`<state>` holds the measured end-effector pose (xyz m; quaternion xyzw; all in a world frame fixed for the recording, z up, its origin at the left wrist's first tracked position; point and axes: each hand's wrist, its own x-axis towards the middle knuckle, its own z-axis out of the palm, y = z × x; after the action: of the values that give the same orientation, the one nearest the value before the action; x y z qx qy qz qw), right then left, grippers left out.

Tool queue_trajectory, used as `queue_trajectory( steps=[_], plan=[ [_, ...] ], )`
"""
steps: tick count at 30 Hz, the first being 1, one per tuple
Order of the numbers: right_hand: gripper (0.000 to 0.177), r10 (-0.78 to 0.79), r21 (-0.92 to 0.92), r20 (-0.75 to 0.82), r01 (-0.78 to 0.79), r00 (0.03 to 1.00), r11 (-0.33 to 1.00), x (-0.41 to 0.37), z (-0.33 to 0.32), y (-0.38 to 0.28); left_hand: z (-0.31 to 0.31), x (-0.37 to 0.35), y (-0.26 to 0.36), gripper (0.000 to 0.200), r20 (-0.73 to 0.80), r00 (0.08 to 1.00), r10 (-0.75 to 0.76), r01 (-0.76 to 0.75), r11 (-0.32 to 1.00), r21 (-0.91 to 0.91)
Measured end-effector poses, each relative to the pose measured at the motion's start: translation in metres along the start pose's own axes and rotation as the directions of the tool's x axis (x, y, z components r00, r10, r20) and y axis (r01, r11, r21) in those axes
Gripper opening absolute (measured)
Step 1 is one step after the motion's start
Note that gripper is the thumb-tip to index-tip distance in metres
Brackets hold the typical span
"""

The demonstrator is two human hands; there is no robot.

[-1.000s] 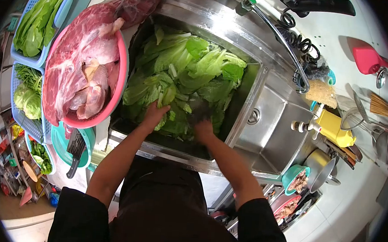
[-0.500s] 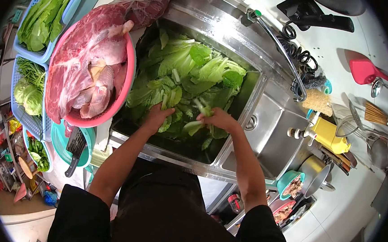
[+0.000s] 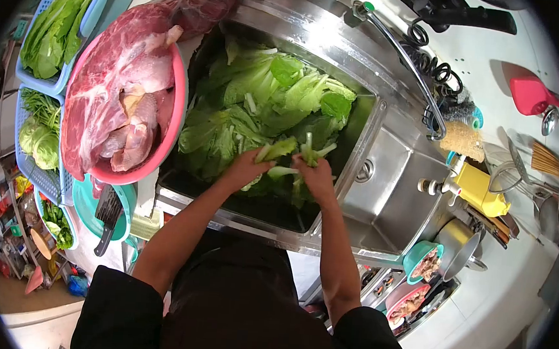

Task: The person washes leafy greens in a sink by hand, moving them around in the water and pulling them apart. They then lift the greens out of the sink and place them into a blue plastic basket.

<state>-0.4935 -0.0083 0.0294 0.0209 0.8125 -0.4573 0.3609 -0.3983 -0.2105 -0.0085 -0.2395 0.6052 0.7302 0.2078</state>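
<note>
The left basin (image 3: 178,190) of the steel sink holds a heap of wet leafy greens (image 3: 247,85), with wide leaves and pale stems. Over the near part of the heap, my left hand (image 3: 249,167) is closed on a light green leaf (image 3: 277,149). Close beside it on the right, my right hand (image 3: 316,179) grips a small bunch of greens (image 3: 312,152), pale stem ends pointing up and leaves hanging below. Both hands are above the pile, a short gap apart. Fingertips are partly hidden by the greens.
A pink basin (image 3: 179,112) heaped with raw meat (image 3: 114,75) stands left of the sink. A cleaver (image 3: 107,217) lies across a teal basin (image 3: 84,209). Blue baskets (image 3: 66,172) hold vegetables. The right sink basin (image 3: 389,188) and a curved faucet (image 3: 407,63) are on the right.
My hands have come closer together and risen slightly. The bunch in my right hand has turned, stem ends up; a leaf now shows clearly in my left hand.
</note>
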Motion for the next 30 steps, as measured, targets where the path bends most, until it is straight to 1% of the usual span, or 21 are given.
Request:
queue_trajectory(
  steps=[2,3,4,5,7,8,10,12,13,14,15,17,18,20,22,23,24,26,27,28,30],
  plan=[
    [0.025,0.079,0.244,0.012,-0.08,0.997,0.967,0.008,0.006,-0.003,0.013,0.008,-0.007,0.046,0.109,0.994,-0.015,0.019,0.999,-0.039],
    [0.027,0.118,0.363,0.028,-0.12,0.993,0.924,0.013,0.008,-0.005,0.014,0.011,-0.01,0.048,0.109,0.993,-0.05,0.051,0.999,-0.009],
    [0.03,0.126,0.414,-0.029,-0.103,0.992,0.904,0.02,0.009,-0.003,0.012,0.017,-0.012,0.05,0.107,0.991,-0.085,0.083,0.996,0.023],
    [0.03,0.136,0.358,-0.07,-0.102,0.988,0.928,0.02,0.006,-0.002,0.011,0.023,-0.014,0.052,0.104,0.988,-0.118,0.113,0.992,0.055],
    [0.032,0.15,0.241,-0.157,-0.109,0.976,0.964,0.02,-0.002,0.002,-0.005,0.031,-0.029,0.059,-0.059,0.97,-0.238,0.238,0.971,0.002],
    [0.038,0.105,0.091,-0.189,-0.089,0.976,0.992,0.019,0.001,0.007,-0.011,0.035,-0.036,0.062,-0.136,0.946,-0.296,0.294,0.955,-0.031],
    [0.049,0.007,-0.215,-0.225,-0.056,0.974,0.975,0.015,0.027,0.028,-0.009,0.027,-0.032,0.068,-0.127,0.958,-0.256,0.247,0.965,-0.084],
    [0.072,-0.005,-0.239,-0.104,-0.02,0.995,0.971,0.012,0.068,0.042,-0.001,0.016,-0.028,0.071,-0.116,0.96,-0.253,0.236,0.961,-0.145],
    [0.077,-0.081,-0.343,-0.044,0.061,0.996,0.938,0.021,0.104,0.065,0.005,0.012,-0.027,0.071,-0.106,0.957,-0.268,0.247,0.952,-0.179],
    [0.08,-0.126,-0.325,0.022,0.127,0.992,0.937,0.022,0.115,0.073,0.01,0.012,-0.025,0.071,-0.096,0.953,-0.286,0.261,0.941,-0.214],
    [0.082,-0.171,-0.301,0.088,0.19,0.981,0.935,0.022,0.126,0.079,0.007,0.013,-0.023,0.07,-0.091,0.952,-0.291,0.269,0.942,-0.203],
    [0.08,-0.253,-0.002,0.209,0.259,0.945,0.966,0.001,0.117,0.044,-0.009,0.012,-0.022,0.068,-0.092,0.948,-0.304,0.283,0.94,-0.188],
    [0.069,-0.11,0.205,0.244,0.059,0.964,0.977,-0.012,0.106,0.031,-0.01,0.003,-0.002,0.06,-0.179,0.915,-0.361,0.327,0.925,-0.193],
    [0.061,0.011,0.134,0.198,-0.038,0.98,0.99,-0.002,0.076,0.061,-0.026,0.011,-0.033,0.052,-0.189,0.924,-0.332,0.295,0.935,-0.199],
    [0.052,-0.042,-0.149,-0.041,0.036,0.998,0.988,0.003,0.067,0.053,-0.041,0.012,-0.043,0.046,-0.197,0.933,-0.303,0.266,0.945,-0.192],
    [0.046,-0.199,-0.405,-0.22,0.096,0.955,0.909,0.008,0.064,0.049,-0.046,0.013,-0.049,0.044,-0.192,0.938,-0.289,0.257,0.95,-0.178],
    [0.041,-0.388,-0.641,-0.341,0.09,0.856,0.762,0.014,0.06,0.041,-0.048,0.014,-0.05,0.042,-0.187,0.944,-0.272,0.244,0.956,-0.163],
    [0.035,-0.162,-0.563,-0.165,0.042,0.973,0.825,0.027,0.07,0.043,-0.05,0.012,-0.047,0.041,-0.176,0.951,-0.255,0.234,0.963,-0.132],
    [0.033,-0.048,-0.527,-0.066,0.006,0.997,0.85,0.031,0.075,0.045,-0.05,0.01,-0.041,0.04,-0.168,0.955,-0.244,0.227,0.967,-0.116],
    [0.032,-0.094,-0.511,-0.048,0.057,0.994,0.858,0.028,0.077,0.046,-0.042,0.0,-0.012,0.04,-0.223,0.943,-0.247,0.231,0.968,-0.093],
    [0.032,-0.187,-0.482,0.001,0.164,0.982,0.861,0.012,0.081,0.049,-0.05,0.006,-0.027,0.046,-0.2,0.942,-0.271,0.254,0.961,-0.106]
  ],
)
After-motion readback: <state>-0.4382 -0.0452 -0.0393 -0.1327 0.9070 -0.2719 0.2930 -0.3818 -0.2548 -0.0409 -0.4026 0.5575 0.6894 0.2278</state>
